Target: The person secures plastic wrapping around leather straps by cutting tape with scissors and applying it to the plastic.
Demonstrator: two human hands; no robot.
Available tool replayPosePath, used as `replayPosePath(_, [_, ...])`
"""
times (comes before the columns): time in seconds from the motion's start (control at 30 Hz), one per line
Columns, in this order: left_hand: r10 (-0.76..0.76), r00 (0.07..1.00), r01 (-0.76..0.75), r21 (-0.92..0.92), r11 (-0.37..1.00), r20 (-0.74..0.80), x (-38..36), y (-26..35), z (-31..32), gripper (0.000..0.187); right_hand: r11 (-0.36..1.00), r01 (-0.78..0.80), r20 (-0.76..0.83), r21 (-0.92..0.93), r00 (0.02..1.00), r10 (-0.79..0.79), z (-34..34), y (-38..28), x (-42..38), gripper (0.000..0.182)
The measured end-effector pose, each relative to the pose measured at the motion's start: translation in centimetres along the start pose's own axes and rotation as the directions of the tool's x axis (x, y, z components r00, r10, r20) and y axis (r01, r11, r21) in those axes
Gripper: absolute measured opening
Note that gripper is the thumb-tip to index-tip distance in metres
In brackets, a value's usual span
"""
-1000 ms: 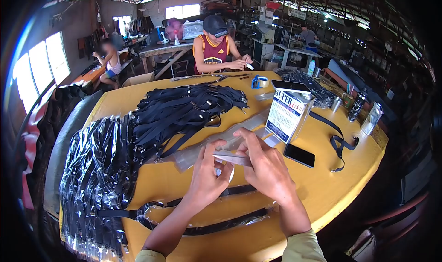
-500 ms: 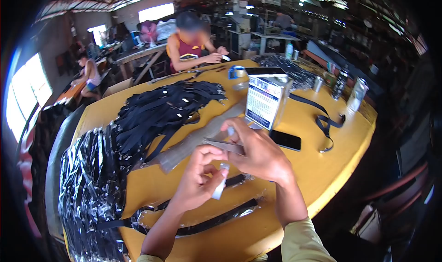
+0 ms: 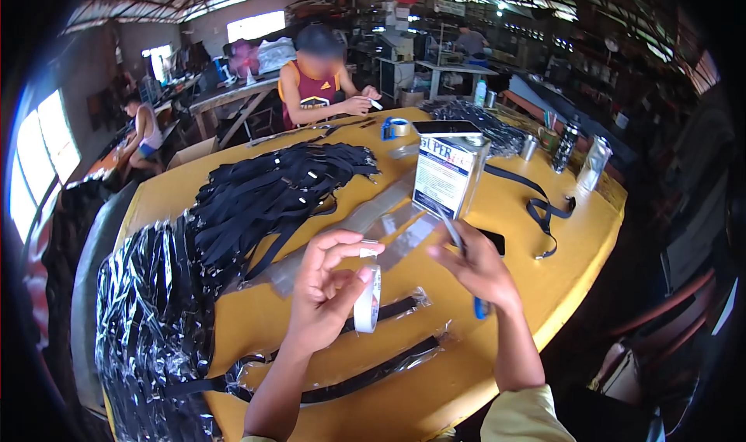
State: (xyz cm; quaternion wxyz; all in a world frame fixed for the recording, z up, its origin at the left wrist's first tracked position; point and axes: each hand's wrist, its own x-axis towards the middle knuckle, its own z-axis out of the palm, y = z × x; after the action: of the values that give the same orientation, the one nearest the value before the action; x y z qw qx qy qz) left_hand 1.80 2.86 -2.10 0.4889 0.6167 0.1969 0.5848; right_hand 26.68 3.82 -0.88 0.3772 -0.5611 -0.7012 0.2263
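A white roll of tape (image 3: 367,300) hangs from my left hand (image 3: 330,286), pinched between thumb and fingers, above the yellow table (image 3: 311,341). My right hand (image 3: 478,265), to its right, is closed around scissors (image 3: 451,228), with their blades pointing up and a blue handle below the palm. Beyond the hands lie clear plastic sleeves (image 3: 392,232). Nearer to me, black straps in clear plastic (image 3: 373,372) rest on the table.
A pile of black straps (image 3: 272,197) and plastic-wrapped straps (image 3: 155,333) cover the left side. A can (image 3: 451,174) stands behind my hands, beside a phone (image 3: 492,242). A tape roll (image 3: 396,128), bottles (image 3: 566,148) and a seated co-worker (image 3: 318,80) are farther back.
My right hand has moved right, away from my left hand, and the scissors now point upward. The tape roll in my left hand has turned and shows more of its side.
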Motion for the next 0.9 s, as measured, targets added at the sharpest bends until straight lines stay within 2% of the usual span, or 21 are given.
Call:
replayPosePath(0.03, [0.034,0.999,-0.034,0.008,0.999,0.016,0.1,0.1,-0.3,0.033,0.991,-0.026,-0.050,-0.135,0.999,0.019,-0.2,1.9,-1.1,0.046])
replayPosePath(0.07, [0.042,0.999,-0.042,0.000,0.999,-0.005,0.1,0.2,-0.7,0.033,0.983,-0.054,-0.032,-0.175,0.998,0.049,-0.4,3.8,-2.3,0.046])
replayPosePath(0.1, [0.030,0.999,-0.031,0.038,0.999,0.018,0.1,0.3,-1.0,0.030,0.953,-0.134,0.039,-0.272,0.988,0.150,-0.9,5.3,-3.4,0.046])
replayPosePath(0.13, [0.000,0.999,-0.003,0.069,0.998,0.043,-0.4,0.4,-1.0,0.027,0.946,-0.141,0.055,-0.291,0.985,0.164,-0.6,6.5,-4.5,0.046])
replayPosePath(0.17, [-0.042,0.999,0.042,-0.010,0.999,0.026,-0.5,0.6,-0.9,0.022,0.916,-0.206,0.055,-0.346,0.970,0.239,-0.4,7.8,-5.5,0.047])
replayPosePath(0.2, [-0.043,0.999,0.043,-0.006,0.999,0.024,-0.6,0.4,-0.8,0.023,0.874,-0.282,0.042,-0.395,0.945,0.324,-0.5,8.8,-6.7,0.049])
replayPosePath(0.27, [-0.025,0.999,0.025,0.009,1.000,0.020,-0.6,0.6,-0.4,0.023,0.832,-0.340,0.054,-0.438,0.914,0.402,-0.4,9.7,-7.7,0.055])
replayPosePath(0.33, [-0.014,0.999,0.012,0.047,0.999,0.040,-0.7,0.8,-0.4,0.022,0.884,-0.210,0.131,-0.418,0.949,0.288,-0.3,11.8,-8.2,0.053])
replayPosePath(0.37, [0.019,0.999,-0.022,0.088,0.996,0.042,-0.7,0.9,-0.7,0.023,0.878,-0.236,0.116,-0.417,0.944,0.309,-0.8,11.9,-8.2,0.053])
replayPosePath(0.43, [0.015,0.999,-0.019,0.107,0.994,0.038,-0.5,1.4,-0.2,0.026,0.828,-0.091,-0.084,-0.553,0.995,0.054,-1.7,12.2,-8.4,0.047])
replayPosePath(0.47, [0.012,0.999,-0.016,0.096,0.995,0.046,-0.4,1.4,0.1,0.026,0.823,-0.104,-0.091,-0.558,0.994,0.064,-2.5,12.1,-8.8,0.047])
replayPosePath(0.53, [0.036,0.999,-0.041,0.152,0.988,0.035,-0.4,1.3,0.0,0.026,0.812,-0.321,-0.082,-0.487,0.943,0.324,-4.1,11.7,-10.1,0.038])
replayPosePath(0.57, [0.030,0.999,-0.036,0.145,0.989,0.039,-0.4,1.2,0.0,0.026,0.777,-0.334,-0.080,-0.533,0.934,0.347,-4.3,12.0,-11.1,0.033])
replayPosePath(0.67, [0.073,0.997,-0.078,0.233,0.969,0.033,-0.4,1.1,0.1,0.028,0.745,-0.358,-0.021,-0.564,0.907,0.420,-3.7,11.1,-12.8,0.034])
replayPosePath(0.73, [0.059,0.998,-0.065,0.230,0.971,0.032,-0.5,1.0,0.2,0.028,0.761,-0.357,-0.039,-0.542,0.915,0.401,-3.3,11.8,-13.0,0.034])
replayPosePath(0.83, [0.037,0.999,-0.041,0.222,0.974,0.024,-0.5,1.2,0.4,0.029,0.693,-0.373,-0.043,-0.617,0.895,0.444,-3.1,11.8,-12.4,0.044])
replayPosePath(0.9, [0.032,0.999,-0.034,0.224,0.974,0.011,-0.6,1.5,0.4,0.029,0.699,-0.277,0.018,-0.659,0.924,0.383,-3.1,12.6,-12.0,0.029])
